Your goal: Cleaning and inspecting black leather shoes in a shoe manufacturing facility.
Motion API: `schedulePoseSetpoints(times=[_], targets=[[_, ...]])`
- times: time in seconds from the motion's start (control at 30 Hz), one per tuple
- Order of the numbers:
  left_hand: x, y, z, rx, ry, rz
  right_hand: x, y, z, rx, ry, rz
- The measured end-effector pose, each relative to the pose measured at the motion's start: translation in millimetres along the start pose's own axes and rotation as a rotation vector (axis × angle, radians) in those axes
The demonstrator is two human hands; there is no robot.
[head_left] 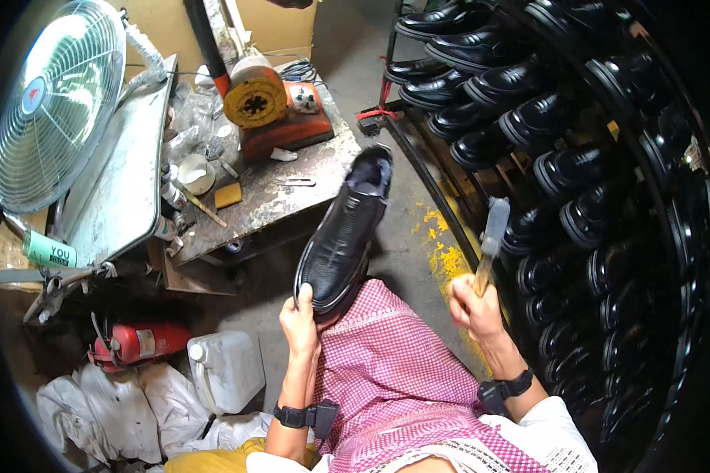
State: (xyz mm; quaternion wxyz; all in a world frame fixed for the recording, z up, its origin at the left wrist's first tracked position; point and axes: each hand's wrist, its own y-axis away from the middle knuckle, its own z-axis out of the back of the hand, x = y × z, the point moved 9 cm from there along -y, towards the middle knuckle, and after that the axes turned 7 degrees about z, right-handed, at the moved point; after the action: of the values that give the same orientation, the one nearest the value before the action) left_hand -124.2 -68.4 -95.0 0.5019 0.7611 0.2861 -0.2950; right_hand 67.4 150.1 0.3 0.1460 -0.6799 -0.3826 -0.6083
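A black leather shoe (341,236) is held over my lap, its toe toward me and its opening pointing away. My left hand (300,322) grips it at the toe, thumb on top and the other fingers underneath, mostly hidden. To the right, apart from the shoe, my right hand (476,303) is closed around the wooden handle of a hammer (495,225). The hammer's grey head is raised above the fist. Checked pink cloth (394,355) covers my lap under the shoe.
A rack of black shoes (540,118) fills the right side. Ahead left, a worn worktable (268,201) bears an orange machine (284,126), a white cup (196,175) and a brush. A large fan (55,102), a red fire extinguisher (146,343) and a white jerrycan (233,370) stand at left.
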Motion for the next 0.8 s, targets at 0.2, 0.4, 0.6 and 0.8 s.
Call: schedulePoseSetpoints(times=[0.2,0.4,0.6,0.8], targets=[[-10,20,-35,0.155,0.001,-0.001,-9,-46,-35,-0.052,-0.239,0.029],[-7,37,-53,0.218,-0.036,-0.044,15,-61,-68,-0.121,-0.135,0.116],[-8,35,-45,0.220,0.036,-0.052,10,-63,-74,0.059,-0.643,-0.048],[3,19,-24,0.342,-0.017,-0.019,40,-60,-21,-0.175,-0.551,0.149]])
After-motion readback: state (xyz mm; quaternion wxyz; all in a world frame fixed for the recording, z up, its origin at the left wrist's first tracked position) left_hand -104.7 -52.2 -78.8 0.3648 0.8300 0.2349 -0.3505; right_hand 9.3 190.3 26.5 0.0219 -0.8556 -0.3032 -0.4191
